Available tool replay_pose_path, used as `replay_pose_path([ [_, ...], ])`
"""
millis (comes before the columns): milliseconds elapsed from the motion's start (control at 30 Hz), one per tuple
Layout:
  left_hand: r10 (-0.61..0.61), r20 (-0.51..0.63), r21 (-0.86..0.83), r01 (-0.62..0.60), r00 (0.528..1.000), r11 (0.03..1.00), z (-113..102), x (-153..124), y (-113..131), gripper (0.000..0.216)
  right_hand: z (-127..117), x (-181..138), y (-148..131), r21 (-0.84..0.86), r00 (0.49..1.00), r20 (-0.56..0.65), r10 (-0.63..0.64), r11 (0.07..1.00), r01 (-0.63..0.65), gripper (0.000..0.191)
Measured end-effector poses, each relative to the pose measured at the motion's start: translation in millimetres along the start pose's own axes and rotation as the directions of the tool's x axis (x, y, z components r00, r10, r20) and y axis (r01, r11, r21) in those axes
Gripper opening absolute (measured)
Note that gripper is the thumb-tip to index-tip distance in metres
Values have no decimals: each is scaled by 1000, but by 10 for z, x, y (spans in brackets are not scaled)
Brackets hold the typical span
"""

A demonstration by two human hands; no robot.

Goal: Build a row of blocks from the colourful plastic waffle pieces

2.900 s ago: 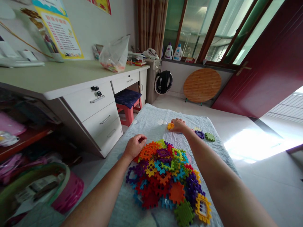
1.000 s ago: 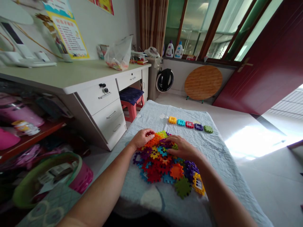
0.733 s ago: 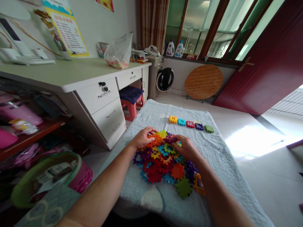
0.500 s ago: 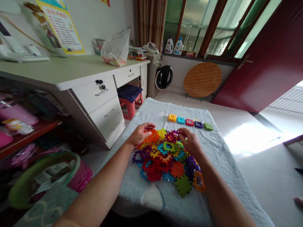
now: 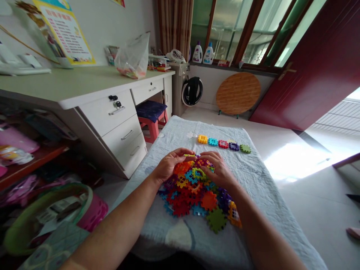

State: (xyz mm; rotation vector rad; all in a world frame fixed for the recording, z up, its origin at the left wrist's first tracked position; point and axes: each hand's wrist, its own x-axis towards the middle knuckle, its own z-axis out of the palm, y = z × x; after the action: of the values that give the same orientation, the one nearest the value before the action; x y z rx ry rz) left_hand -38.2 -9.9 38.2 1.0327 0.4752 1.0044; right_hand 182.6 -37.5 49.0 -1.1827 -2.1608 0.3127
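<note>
Nothing can be read: print on the wall poster point(image 5: 64, 35) and the white bottles point(image 5: 208, 56) is too unclear.

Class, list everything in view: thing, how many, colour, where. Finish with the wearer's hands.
cloth: one, pale blue, centre
piled tiles: too overlapped to count, many colours, on cloth
row tiles: five; yellow, blue, red, purple, green; beyond piled tiles
desk: one, white and green, left
bag: one, clear, on desk
poster: one, yellow-bordered, above desk
stool: one, pink and blue, by desk
washer: one, grey, past desk
window: one, brown-framed, back
bottles: two, white, at window
curtain: one, brown, left of window
round board: one, brown, below window
door: one, dark red, right
basket: one, green and pink, lower left
left hand: one, bare, piled tiles' left
right hand: one, bare, piled tiles' right
</note>
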Motion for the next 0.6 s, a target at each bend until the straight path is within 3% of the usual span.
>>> replay_pose_path([
  [133, -32, 76, -121, 41, 997, 992, 22, 4, 4, 23, 83, 14, -143, 9, 991, 105, -80, 997, 79, 33],
  [267, 15, -20, -157, -18, 1000, 987, -31, 47, -13, 20, 112, 7, -204, -28, 988, 119, -101, 994, 105, 34],
  [433, 129, -232, 107, -106, 964, 989, -167, 73, 29, 17, 78, -15, -271, -57, 963, 227, -147, 985, 164, 27],
  [600, 213, -318, 285, -122, 924, 951, -348, 72, 118, 17, 68, -23, -262, -72, 960, 246, -134, 985, 156, 11],
])
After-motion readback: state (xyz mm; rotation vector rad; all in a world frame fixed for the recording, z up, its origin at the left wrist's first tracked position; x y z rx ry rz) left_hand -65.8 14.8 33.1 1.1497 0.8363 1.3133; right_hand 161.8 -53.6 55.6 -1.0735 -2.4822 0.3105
